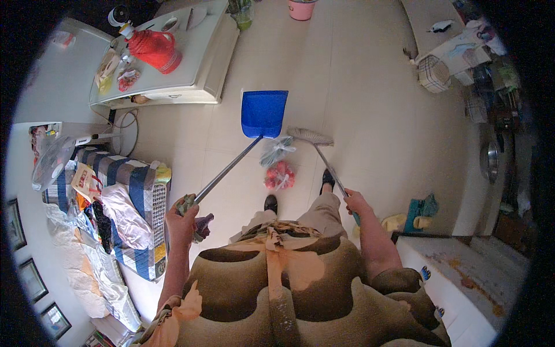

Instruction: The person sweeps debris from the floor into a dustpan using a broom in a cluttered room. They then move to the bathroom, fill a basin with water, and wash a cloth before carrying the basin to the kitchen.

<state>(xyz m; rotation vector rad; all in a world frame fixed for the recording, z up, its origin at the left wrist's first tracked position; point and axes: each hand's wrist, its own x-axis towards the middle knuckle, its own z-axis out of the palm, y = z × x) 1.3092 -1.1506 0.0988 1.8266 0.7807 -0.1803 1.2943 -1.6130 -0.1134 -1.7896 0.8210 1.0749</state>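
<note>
My left hand (182, 219) grips the metal handle of a long-handled blue dustpan (263, 112), together with a crumpled greenish cloth (186, 204). A dark purple cloth (204, 226) hangs beside that wrist. In my right hand (359, 203) is the handle of a broom, whose bristle head (311, 135) rests on the floor to the right of the dustpan. Between the two handles lie a tied clear plastic bag with dark greenish contents (276, 151) and another with red, round contents (279, 175). The bag with greenish contents lies just below the dustpan.
A white cabinet (208, 82) at the upper left carries a red thermos jug (155, 50). Below it stand a fan (56, 162) and a cloth-covered sofa (143, 182) with clothes. A pink bucket (301, 9) is at the top. Several household items line the right side, near a plaid basket (433, 73).
</note>
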